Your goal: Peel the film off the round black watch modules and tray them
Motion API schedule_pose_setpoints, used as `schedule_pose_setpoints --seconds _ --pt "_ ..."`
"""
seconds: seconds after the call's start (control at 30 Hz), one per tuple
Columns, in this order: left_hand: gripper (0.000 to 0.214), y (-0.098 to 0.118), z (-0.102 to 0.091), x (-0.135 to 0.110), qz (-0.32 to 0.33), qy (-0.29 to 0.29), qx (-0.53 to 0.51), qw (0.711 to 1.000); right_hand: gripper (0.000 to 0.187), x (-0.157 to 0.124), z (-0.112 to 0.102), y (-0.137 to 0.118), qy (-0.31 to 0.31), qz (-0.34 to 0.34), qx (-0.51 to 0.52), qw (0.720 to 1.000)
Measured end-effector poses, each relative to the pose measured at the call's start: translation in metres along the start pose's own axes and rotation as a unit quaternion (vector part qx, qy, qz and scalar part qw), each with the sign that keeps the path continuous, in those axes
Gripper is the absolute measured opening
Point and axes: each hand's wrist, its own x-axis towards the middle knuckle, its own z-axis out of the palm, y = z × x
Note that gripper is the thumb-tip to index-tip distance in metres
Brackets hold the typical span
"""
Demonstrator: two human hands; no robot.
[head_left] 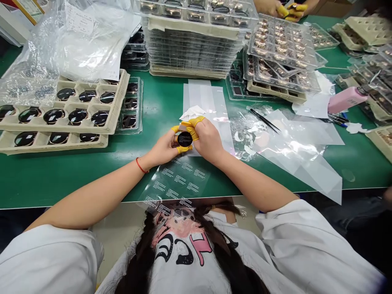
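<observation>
My left hand, in yellow finger cots, grips a round black glossy disc by its edge, between thumb and fingers. Small white print shows on the disc's face, which is turned up toward me. Closed at the disc's upper right, my right hand also wears yellow finger cots. Its fingers pinch a small flat tan piece along the disc's top edge; most of that piece is hidden. Under my wrists lies a clear sheet with repeated blocks of white text. Just beyond the hands is a crumpled white tissue.
Pulp trays of dark round pieces stand left, partly under plastic bags. Ahead rises a tall stack of clear trays. To the right are tweezers, film sheets and a pink bottle. Another person's gloved hands show at the back.
</observation>
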Motion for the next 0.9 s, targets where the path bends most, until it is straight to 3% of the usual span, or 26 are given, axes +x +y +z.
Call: schedule_pose_setpoints --seconds 0.1,0.23,0.33,0.4,0.53,0.7,0.9 --pt "0.057 0.0 0.002 0.001 0.003 0.012 -0.013 1.0 0.013 0.004 -0.006 0.009 0.029 0.036 0.099 0.994" --pt "0.054 -0.002 0.001 0.004 0.008 0.01 -0.032 0.999 0.025 0.009 -0.019 0.048 0.075 0.142 0.195 0.968" --pt "0.054 -0.003 -0.001 0.005 0.019 0.01 -0.031 0.999 0.024 0.009 -0.026 0.079 0.024 0.227 0.09 0.969" --pt "0.054 -0.002 -0.002 0.005 0.025 0.014 -0.028 0.999 0.021 0.008 -0.028 0.089 -0.002 0.248 0.013 0.969" --pt "0.055 0.002 0.0 0.005 0.012 0.024 -0.026 0.999 0.019 0.007 -0.026 0.079 0.003 0.212 -0.001 0.977" --pt "0.061 0.002 -0.001 0.005 -0.005 0.041 -0.01 0.999 0.02 0.007 -0.023 0.06 -0.05 0.145 0.042 0.987" --pt "0.066 0.0 0.002 0.007 0.017 0.119 -0.021 0.993 0.026 0.003 -0.023 0.043 -0.062 0.138 0.249 0.957"
